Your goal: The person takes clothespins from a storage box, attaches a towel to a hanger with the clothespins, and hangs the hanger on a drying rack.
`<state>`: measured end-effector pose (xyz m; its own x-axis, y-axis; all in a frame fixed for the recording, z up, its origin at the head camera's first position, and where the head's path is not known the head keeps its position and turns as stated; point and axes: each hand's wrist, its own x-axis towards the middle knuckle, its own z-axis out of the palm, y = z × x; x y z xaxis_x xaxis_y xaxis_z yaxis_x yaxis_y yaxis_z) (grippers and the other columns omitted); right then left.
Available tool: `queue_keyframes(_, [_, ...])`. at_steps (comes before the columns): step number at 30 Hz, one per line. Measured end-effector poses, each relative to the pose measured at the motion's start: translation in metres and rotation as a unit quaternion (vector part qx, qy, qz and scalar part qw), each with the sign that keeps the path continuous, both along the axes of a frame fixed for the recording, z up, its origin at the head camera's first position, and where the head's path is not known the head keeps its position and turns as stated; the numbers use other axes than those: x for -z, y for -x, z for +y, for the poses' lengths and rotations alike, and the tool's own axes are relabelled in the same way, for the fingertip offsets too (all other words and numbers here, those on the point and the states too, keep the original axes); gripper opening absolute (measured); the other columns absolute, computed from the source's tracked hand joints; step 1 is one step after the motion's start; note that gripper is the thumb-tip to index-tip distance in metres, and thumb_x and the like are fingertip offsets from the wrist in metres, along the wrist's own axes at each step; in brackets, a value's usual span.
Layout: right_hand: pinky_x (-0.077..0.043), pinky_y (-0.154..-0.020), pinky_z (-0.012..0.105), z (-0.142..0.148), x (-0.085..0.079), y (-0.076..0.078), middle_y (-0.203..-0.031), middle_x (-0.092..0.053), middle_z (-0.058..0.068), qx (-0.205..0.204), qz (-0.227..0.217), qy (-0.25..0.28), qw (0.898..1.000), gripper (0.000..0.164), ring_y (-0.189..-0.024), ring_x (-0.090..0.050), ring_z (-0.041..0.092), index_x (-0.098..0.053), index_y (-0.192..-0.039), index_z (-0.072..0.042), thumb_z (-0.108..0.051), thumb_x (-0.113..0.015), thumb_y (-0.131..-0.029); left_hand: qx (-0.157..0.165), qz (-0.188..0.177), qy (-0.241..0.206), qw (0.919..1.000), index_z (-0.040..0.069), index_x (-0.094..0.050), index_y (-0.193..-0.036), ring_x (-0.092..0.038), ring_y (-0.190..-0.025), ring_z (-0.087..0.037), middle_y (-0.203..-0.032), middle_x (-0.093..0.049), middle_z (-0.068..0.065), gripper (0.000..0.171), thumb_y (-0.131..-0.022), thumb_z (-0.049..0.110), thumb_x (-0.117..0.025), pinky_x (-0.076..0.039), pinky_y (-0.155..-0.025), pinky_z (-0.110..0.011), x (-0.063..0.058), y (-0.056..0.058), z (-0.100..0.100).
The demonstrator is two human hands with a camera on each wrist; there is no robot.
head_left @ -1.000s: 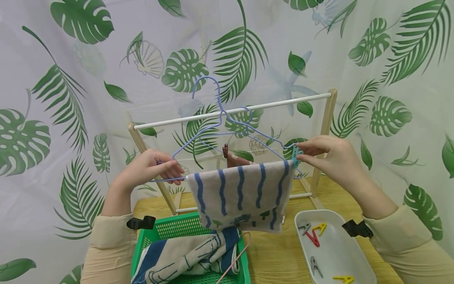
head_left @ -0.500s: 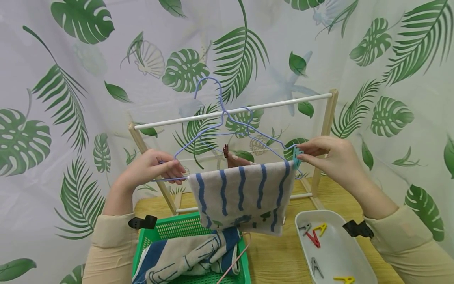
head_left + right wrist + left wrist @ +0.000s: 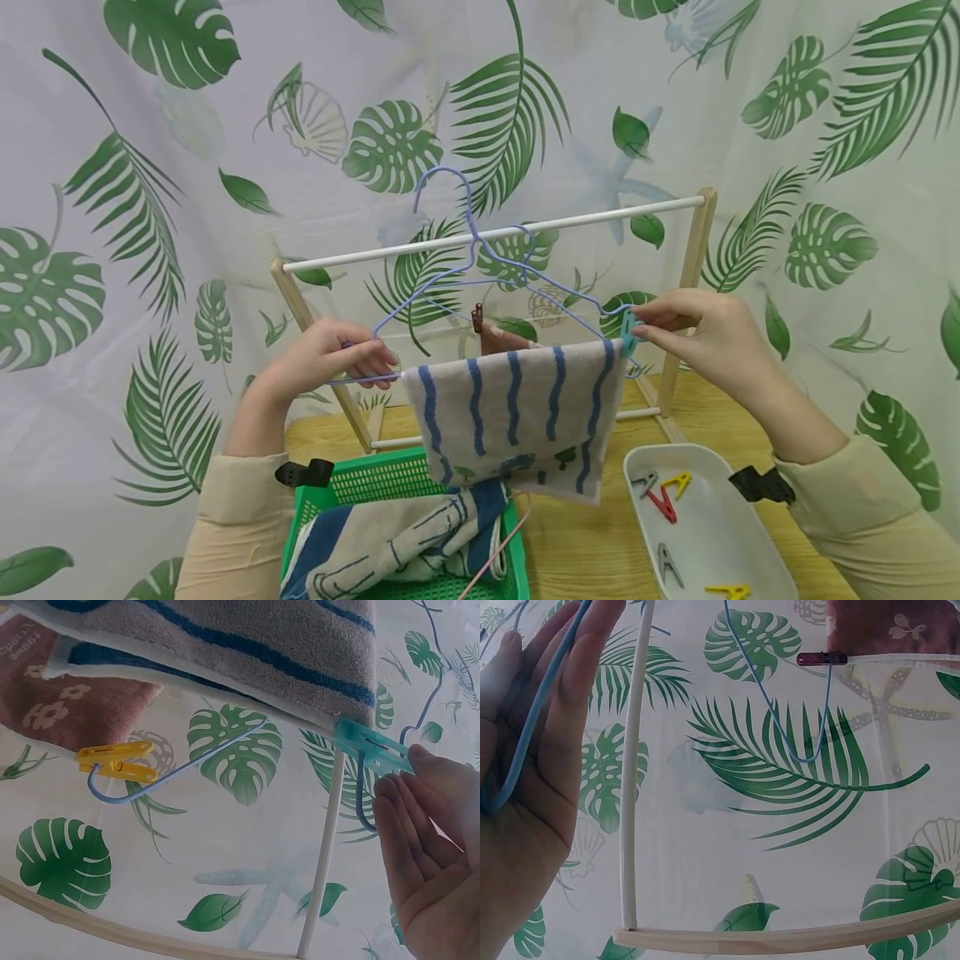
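A blue wire hanger (image 3: 474, 225) is held up in front of the rack, its hook free above the rod. Its left end lies in my left hand (image 3: 341, 354), fingers curled about the wire; in the left wrist view the wire (image 3: 544, 690) crosses the palm. A pale towel (image 3: 517, 417) with wavy blue stripes is folded over the hanger's bottom bar. My right hand (image 3: 697, 329) pinches a teal clothespin (image 3: 371, 742) between thumb and fingertips. That clothespin sits at the towel's right top corner, over the hanger's wire.
Behind, a rack with a white rod (image 3: 600, 221) bears another hanger with a reddish-brown towel (image 3: 67, 694), clipped by brown (image 3: 477, 318) and yellow (image 3: 116, 761) clothespins. A green basket (image 3: 375, 475) holds a towel and pink wire. A white tray (image 3: 738, 533) holds several clothespins.
The hanger and striped towel have shifted slightly to the right, with both hands moving along. Each hand keeps the same hold.
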<state>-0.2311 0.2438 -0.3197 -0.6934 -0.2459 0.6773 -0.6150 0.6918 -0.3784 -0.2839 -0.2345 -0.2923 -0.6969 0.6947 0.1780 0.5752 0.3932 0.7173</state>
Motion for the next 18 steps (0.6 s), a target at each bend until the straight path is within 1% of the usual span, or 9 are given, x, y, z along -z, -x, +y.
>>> queue_keyframes(3, [-0.051,-0.072,0.001,0.001,0.000,-0.001,-0.092,-0.080,0.005,0.005,-0.002,-0.001,1.000,0.021,-0.081,-0.061,-0.016,-0.083,-0.104,-0.006,0.003,-0.086,-0.085,-0.014,0.007,0.006,0.9999,-0.007,-0.078,-0.112,-0.081,-0.086,-0.011,-0.099,-0.081,-0.022,0.028,-0.111,0.003,-0.052,-0.069,-0.076,-0.032,0.002,0.000,0.001])
queue_keyframes(7, [-0.051,-0.072,0.001,0.002,-0.001,-0.001,-0.092,-0.080,0.005,0.007,-0.004,-0.002,1.000,0.021,-0.081,-0.060,-0.017,-0.083,-0.104,-0.007,0.003,-0.086,-0.086,-0.043,0.015,0.009,0.9989,-0.005,-0.078,-0.118,-0.081,-0.088,-0.012,-0.100,-0.082,-0.020,0.029,-0.112,0.007,-0.052,-0.068,-0.078,-0.034,0.004,0.000,0.003])
queue_keyframes(10, [-0.051,-0.073,0.001,0.002,0.000,-0.001,-0.093,-0.080,0.005,0.004,-0.004,-0.003,1.000,0.020,-0.081,-0.059,-0.018,-0.083,-0.104,-0.007,0.003,-0.085,-0.086,-0.057,0.012,-0.002,0.9983,-0.005,-0.077,-0.118,-0.081,-0.087,-0.012,-0.100,-0.082,-0.021,0.030,-0.113,0.008,-0.050,-0.069,-0.078,-0.036,0.007,0.000,0.003])
queue_keyframes(16, [-0.051,-0.072,0.001,0.004,0.002,0.000,-0.093,-0.081,0.007,0.003,-0.005,0.003,1.000,0.021,-0.081,-0.060,-0.017,-0.083,-0.103,-0.006,0.005,-0.085,-0.086,-0.058,0.002,-0.036,0.9977,-0.011,-0.075,-0.109,-0.080,-0.080,-0.008,-0.098,-0.079,-0.028,0.033,-0.114,0.006,-0.048,-0.069,-0.068,-0.033,0.016,0.000,0.005])
queue_keyframes(18, [-0.051,-0.071,0.001,0.006,0.003,0.000,-0.093,-0.081,0.007,0.006,-0.007,0.004,1.000,0.021,-0.080,-0.060,-0.017,-0.083,-0.103,-0.006,0.005,-0.085,-0.086,-0.056,0.006,-0.049,0.9972,-0.011,-0.075,-0.105,-0.079,-0.078,-0.007,-0.097,-0.079,-0.029,0.034,-0.114,0.006,-0.048,-0.068,-0.066,-0.032,0.019,0.000,0.006])
